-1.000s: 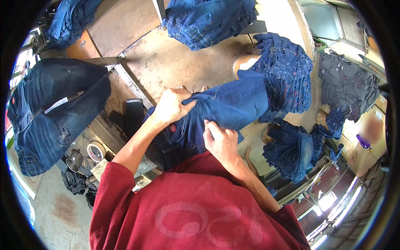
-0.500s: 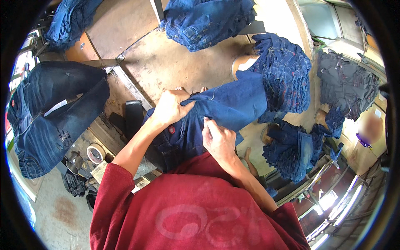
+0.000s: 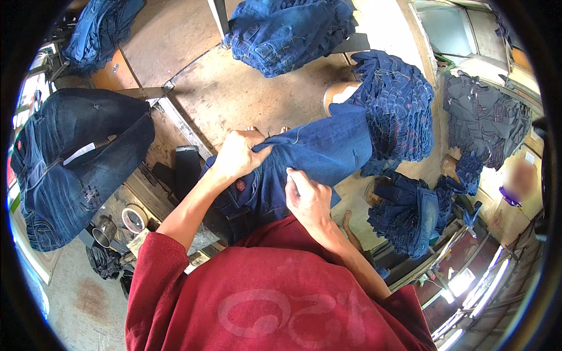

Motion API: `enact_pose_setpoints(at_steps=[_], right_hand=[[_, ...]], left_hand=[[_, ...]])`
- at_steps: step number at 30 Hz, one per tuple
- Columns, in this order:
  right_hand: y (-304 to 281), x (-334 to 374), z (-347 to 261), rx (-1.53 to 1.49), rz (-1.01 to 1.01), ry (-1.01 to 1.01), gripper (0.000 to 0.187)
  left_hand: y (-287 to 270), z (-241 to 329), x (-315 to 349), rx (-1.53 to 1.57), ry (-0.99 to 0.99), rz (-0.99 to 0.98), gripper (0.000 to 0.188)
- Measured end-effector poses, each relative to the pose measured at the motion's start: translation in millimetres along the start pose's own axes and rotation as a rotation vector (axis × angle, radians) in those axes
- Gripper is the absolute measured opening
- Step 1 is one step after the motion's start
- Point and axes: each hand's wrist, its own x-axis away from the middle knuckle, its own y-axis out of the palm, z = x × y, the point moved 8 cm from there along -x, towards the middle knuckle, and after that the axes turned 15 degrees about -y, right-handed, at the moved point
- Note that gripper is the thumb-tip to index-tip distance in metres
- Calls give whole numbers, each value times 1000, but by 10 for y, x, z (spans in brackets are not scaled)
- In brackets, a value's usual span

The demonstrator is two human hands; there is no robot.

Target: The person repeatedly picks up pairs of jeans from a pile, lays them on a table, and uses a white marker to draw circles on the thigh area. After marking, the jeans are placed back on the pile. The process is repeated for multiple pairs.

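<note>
While the left hand [image 3: 237,154] clutches the jeans [image 3: 328,149], a hard tug by the right hand [image 3: 309,200], its grip unclear, could strain them.

The person wears a loose, dark red shirt [image 3: 257,266] that fills six o'clock, its front printed with pale, faded rounded outlines [image 3: 291,309]. The left sleeve [image 3: 153,257] at eight o'clock and the right sleeve [image 3: 407,301] between four and five o'clock are wide, leaving the forearms [image 3: 193,210] bare, as are the left hand [image 3: 239,155] and right hand [image 3: 308,199].
</note>
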Motion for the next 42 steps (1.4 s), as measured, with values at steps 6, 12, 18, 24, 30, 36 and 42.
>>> enact_pose_setpoints(at_steps=[6,12,18,24,30,36,42], right_hand=[[-1,4,35,-60,53,7,9],[30,-12,-33,81,-60,-9,12],[32,18,43,20,-114,50,6],[-305,409,519,-565,191,353,34],[-611,722,994,-672,204,513,51],[-949,597,954,-559,145,319,49],[-1173,704,900,-490,167,282,47]], left_hand=[[25,-30,-13,2,-38,-15,20],[22,-54,16,-12,-49,-23,20],[5,13,-42,-36,-75,-42,24],[-594,426,731,-350,-231,468,60],[-88,151,2270,441,-1139,519,99],[347,142,2091,741,-895,174,32],[599,-10,2071,1524,-1163,-181,55]])
